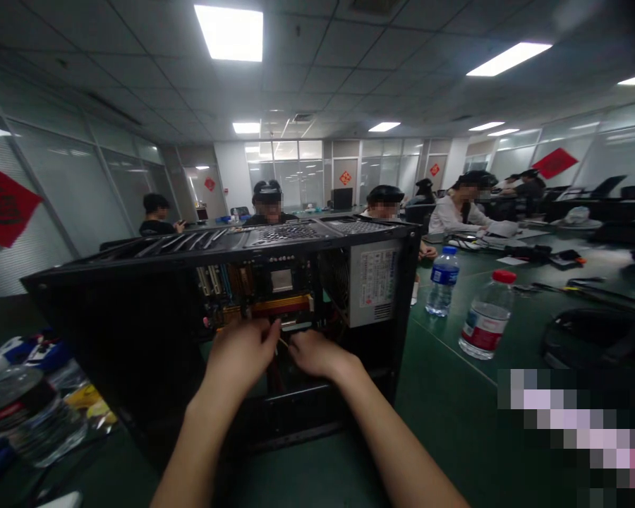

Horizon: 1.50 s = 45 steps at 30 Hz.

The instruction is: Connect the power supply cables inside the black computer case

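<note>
A black computer case [317,391] stands on the green table with its side open towards me. Both of my hands reach into it, below the motherboard [259,275] and the red-and-yellow memory slots [283,305]. The fingers of my left hand [246,346] are closed in a pinch. Just to its right, my right hand [317,351] is closed too, its fingers curled inward. A thin yellowish wire [283,342] shows between the two sets of fingertips, and both hands appear to grip it. The power supply [373,282], with a white label, sits at the upper right inside the case.
Two water bottles, one blue-capped [443,282] and one red-capped [487,315], stand right of the case. A large bottle [26,416] and yellow packaging [92,406] are at the left. A black bag-like item [587,339] lies at the right. Several people sit beyond.
</note>
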### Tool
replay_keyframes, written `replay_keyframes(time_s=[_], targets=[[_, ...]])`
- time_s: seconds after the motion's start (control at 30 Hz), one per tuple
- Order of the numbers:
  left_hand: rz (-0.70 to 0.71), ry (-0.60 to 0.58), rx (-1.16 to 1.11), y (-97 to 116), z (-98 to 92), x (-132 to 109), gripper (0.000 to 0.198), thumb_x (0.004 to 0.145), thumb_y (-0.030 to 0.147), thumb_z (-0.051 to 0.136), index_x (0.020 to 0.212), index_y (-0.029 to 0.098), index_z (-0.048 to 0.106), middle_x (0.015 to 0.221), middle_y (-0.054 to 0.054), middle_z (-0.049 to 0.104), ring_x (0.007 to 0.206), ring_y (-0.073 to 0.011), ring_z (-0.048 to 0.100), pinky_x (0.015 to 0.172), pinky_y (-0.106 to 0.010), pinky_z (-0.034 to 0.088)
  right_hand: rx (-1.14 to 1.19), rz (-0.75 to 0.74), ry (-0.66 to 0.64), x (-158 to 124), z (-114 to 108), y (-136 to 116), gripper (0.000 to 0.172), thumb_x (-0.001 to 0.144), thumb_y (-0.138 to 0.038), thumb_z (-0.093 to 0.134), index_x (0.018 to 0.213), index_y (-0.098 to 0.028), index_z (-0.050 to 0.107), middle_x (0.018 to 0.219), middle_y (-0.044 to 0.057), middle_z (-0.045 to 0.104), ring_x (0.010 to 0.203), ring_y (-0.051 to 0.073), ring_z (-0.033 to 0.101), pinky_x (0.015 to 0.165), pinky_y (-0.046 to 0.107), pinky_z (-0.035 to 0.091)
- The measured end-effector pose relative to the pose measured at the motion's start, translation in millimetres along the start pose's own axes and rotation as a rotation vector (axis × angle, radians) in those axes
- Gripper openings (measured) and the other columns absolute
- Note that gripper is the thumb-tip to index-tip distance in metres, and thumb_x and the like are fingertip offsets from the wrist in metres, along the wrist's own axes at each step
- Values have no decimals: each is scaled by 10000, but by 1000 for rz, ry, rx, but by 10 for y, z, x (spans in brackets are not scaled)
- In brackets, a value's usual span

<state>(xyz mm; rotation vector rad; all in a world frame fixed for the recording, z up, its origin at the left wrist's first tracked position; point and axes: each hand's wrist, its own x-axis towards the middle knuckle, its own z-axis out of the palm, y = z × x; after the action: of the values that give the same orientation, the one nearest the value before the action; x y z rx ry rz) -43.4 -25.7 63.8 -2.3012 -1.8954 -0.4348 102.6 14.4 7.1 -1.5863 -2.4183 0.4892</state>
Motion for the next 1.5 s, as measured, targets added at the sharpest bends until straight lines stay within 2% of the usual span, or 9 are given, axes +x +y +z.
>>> replay_keyframes(time_s=[0.13, 0.33, 0.53, 0.77, 0.87, 1.0, 1.23, 1.4, 1.5], targets=[[-28, 25, -123, -15, -234, -99, 475, 950, 469, 376, 823, 225, 763, 804, -94, 753, 743, -233, 688, 622, -287, 392, -85, -27, -423, -19, 31, -25, 445, 907, -386, 514, 1161, -74, 704, 1118, 215, 706, 1016, 319, 685, 765, 336, 512], [0, 66, -172, -68, -390, -199, 468, 945, 463, 410, 755, 211, 755, 775, -89, 750, 671, -209, 664, 588, -276, 348, -58, 55, -474, -18, 12, -40, 463, 873, -435, 554, 1156, -108, 717, 1144, 196, 703, 1054, 329, 671, 828, 371, 520], [25, 101, -285, -132, -366, -169, 394, 933, 436, 447, 850, 221, 766, 894, -89, 769, 811, -249, 694, 665, -295, 411, 79, -5, -245, -71, 12, -34, 440, 896, -382, 513, 1100, -46, 710, 1059, 246, 707, 964, 338, 683, 749, 356, 493], [81, 54, -413, -222, -183, -94, 322, 934, 374, 446, 964, 206, 719, 1010, -73, 745, 946, -240, 675, 837, -335, 470, 519, -180, 162, -62, -127, -112, 498, 990, -432, 367, 656, -150, 606, 583, -3, 520, 592, 130, 495, 551, 246, 304], [76, 154, -496, -240, -168, -87, 301, 929, 338, 452, 1005, 183, 699, 1057, -85, 725, 999, -239, 657, 888, -352, 477, 587, -299, 133, -186, -268, -194, 555, 994, -528, 317, 679, -160, 589, 603, -15, 510, 588, 125, 458, 561, 250, 314], [71, 319, -673, -191, -239, -107, 281, 918, 305, 490, 1099, 178, 663, 1113, -84, 697, 1004, -221, 656, 890, -346, 499, 675, -350, 233, -398, -445, -319, 366, 911, -509, 547, 899, -164, 668, 855, 33, 671, 791, 180, 582, 718, 269, 420], [52, 540, -991, -105, -366, -205, 332, 898, 378, 569, 1166, 192, 633, 1247, -83, 642, 1140, -215, 608, 974, -330, 486, 868, -230, 404, -646, -685, -441, 428, 874, -523, 600, 1045, -146, 708, 912, 66, 710, 887, 225, 635, 802, 306, 483], [30, 103, -1340, -104, -415, -250, 443, 907, 477, 520, 1159, 137, 651, 1046, -113, 722, 773, -181, 679, 677, -300, 542, 834, -259, 322, -708, -711, -446, 391, 871, -502, 618, 1030, -159, 718, 933, 70, 708, 913, 239, 627, 830, 331, 487], [46, 38, -1440, -54, -435, -265, 395, 900, 462, 545, 1000, 126, 727, 942, -90, 748, 860, -197, 680, 773, -298, 533, 785, -314, 260, -685, -624, -508, 358, 911, -487, 564, 959, -171, 724, 899, 67, 693, 941, 247, 608, 848, 341, 476]])
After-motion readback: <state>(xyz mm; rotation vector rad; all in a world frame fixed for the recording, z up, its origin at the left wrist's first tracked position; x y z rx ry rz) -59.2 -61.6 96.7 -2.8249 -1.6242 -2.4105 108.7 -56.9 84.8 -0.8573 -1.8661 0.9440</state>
